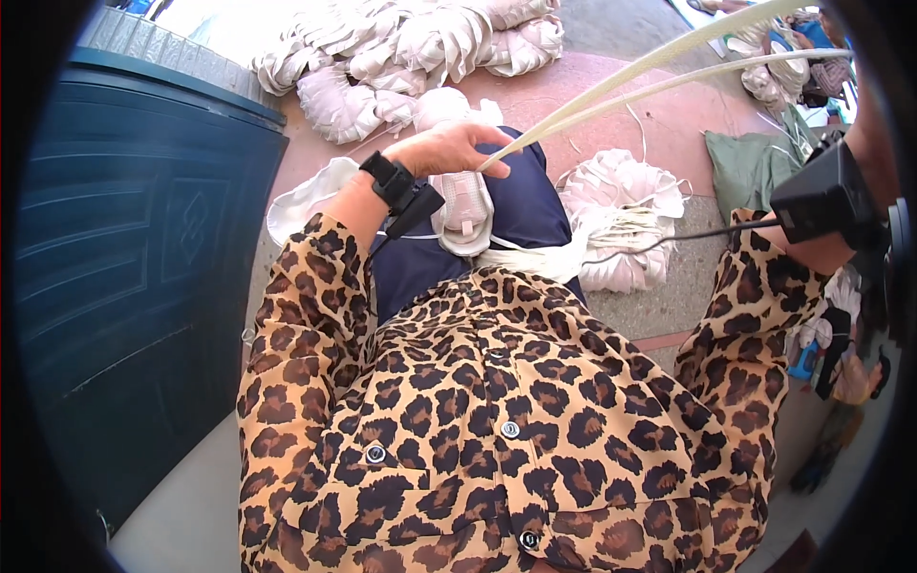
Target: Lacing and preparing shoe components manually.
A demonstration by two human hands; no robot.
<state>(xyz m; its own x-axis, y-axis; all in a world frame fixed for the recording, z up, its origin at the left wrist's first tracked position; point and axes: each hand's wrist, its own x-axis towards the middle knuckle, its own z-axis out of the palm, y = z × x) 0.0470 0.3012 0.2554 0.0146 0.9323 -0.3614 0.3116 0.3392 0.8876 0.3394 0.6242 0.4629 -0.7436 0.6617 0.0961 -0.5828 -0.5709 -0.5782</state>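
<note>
My left hand (454,151) is raised over my lap, thumb and fingers closed round cream-white shoelaces (611,93). The laces stretch from it up to the upper right rim in two strands. A pale pink and white shoe upper (465,205) lies between my thighs, just below that hand. More white laces (540,261) lie in a bundle across my lap. My right forearm (821,250) is lifted at the right, with a black device strapped near the wrist; the hand itself is lost past the dark rim.
Pale shoe uppers in bundles (411,43) are heaped ahead on the floor. Another bundle (626,205) sits beside my right knee, and a white piece (310,201) by my left. A blue panelled door (143,258) stands close at left. At right are a green sack (750,167) and another person's hand (855,380).
</note>
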